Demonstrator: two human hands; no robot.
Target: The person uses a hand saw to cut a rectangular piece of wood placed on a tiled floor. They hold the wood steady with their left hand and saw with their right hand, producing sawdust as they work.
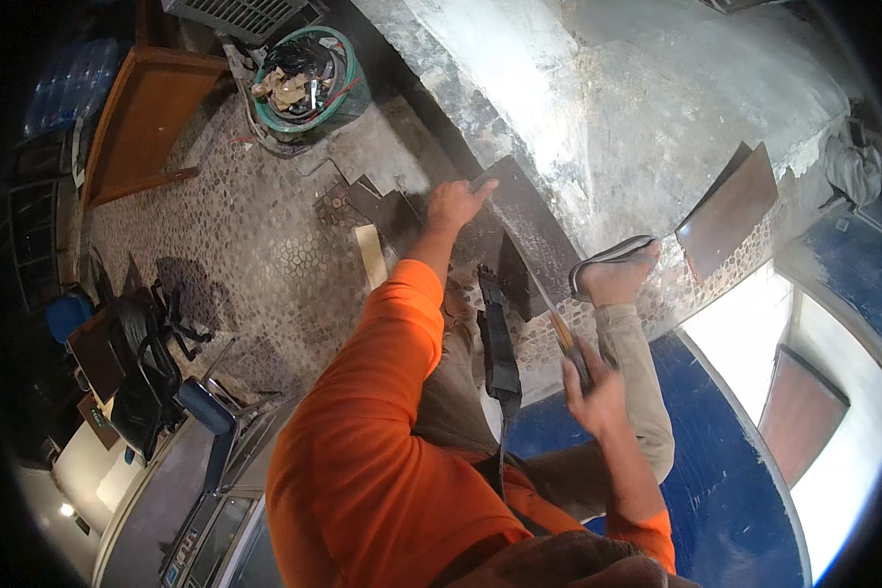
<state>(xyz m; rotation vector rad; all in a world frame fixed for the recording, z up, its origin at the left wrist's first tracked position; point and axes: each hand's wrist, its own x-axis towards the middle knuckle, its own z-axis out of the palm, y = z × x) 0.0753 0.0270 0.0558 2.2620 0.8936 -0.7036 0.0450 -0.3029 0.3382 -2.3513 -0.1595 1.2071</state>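
My left hand (pixel 458 203) presses on the far left corner of a dark brown board (pixel 521 188), its thumb lying over the edge. My right hand (pixel 598 394) is closed round the handle of what looks like a handsaw (pixel 564 339), yellowish-brown and dark at the grip. Its thin blade runs up along the board, pointing toward my left hand. How deep the blade sits in the board I cannot tell. My sandalled foot (pixel 612 272) is at the board's right edge. A black strap (pixel 500 353) hangs down in front of me.
Dark offcuts (pixel 387 211) and a pale wood strip (pixel 370 255) lie on the pebbled floor at left. Two brown panels (pixel 730 220) lean at the right. A green tub (pixel 348 73) of scraps stands far left, near a wooden frame (pixel 152 118). A pale ledge (pixel 647 108) rises ahead.
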